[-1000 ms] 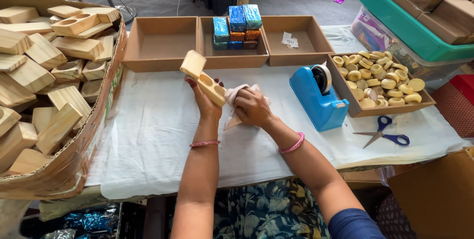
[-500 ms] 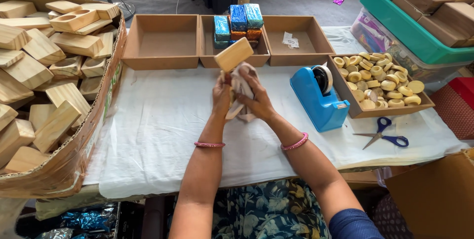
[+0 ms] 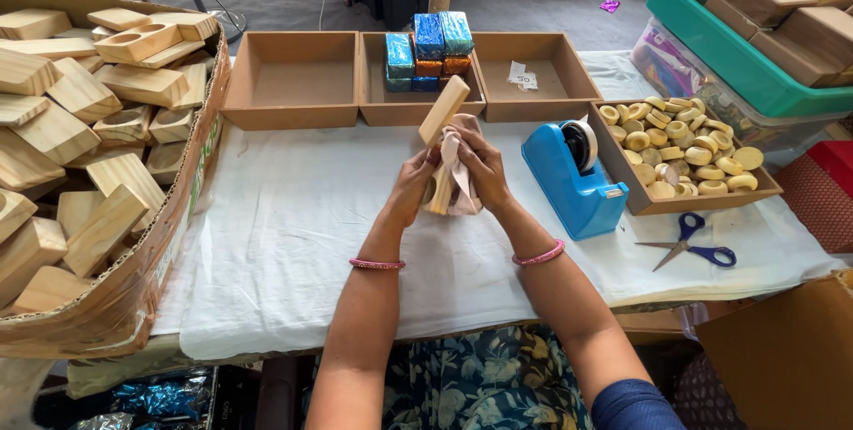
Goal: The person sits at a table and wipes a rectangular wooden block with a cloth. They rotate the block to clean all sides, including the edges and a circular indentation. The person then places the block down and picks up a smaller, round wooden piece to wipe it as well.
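Both hands meet above the middle of the table (image 3: 293, 243), which is covered with a white cloth. The left hand (image 3: 416, 188) has its grip closed on a pale wooden block (image 3: 442, 112) that stands tilted, its upper end leaning toward the tray behind it. The right hand (image 3: 475, 168) has its grip closed on a pinkish rag (image 3: 455, 172) pressed against the block's lower part; the rag hides that end, so how the fingers sit on the wood there is hard to make out. Each wrist wears a pink bangle.

Behind the hands stand three shallow brown trays in a row. The left tray (image 3: 291, 83) shows only its bare floor, the middle tray (image 3: 418, 110) holds foil-wrapped bars (image 3: 428, 48) in blue and orange stacked at its back, and the right tray (image 3: 536, 83) holds a small slip of paper (image 3: 522, 77). Just beside the right hand is a blue tape dispenser (image 3: 573, 183), touching a tray of round yellowish pieces (image 3: 684, 141). Blue-handled scissors (image 3: 693, 246) lie open near the table's front edge. On the far left, a large cardboard box (image 3: 133, 288) is heaped with more wooden blocks (image 3: 80, 119). At the upper right, a green crate (image 3: 737, 48) carries brown boxes.
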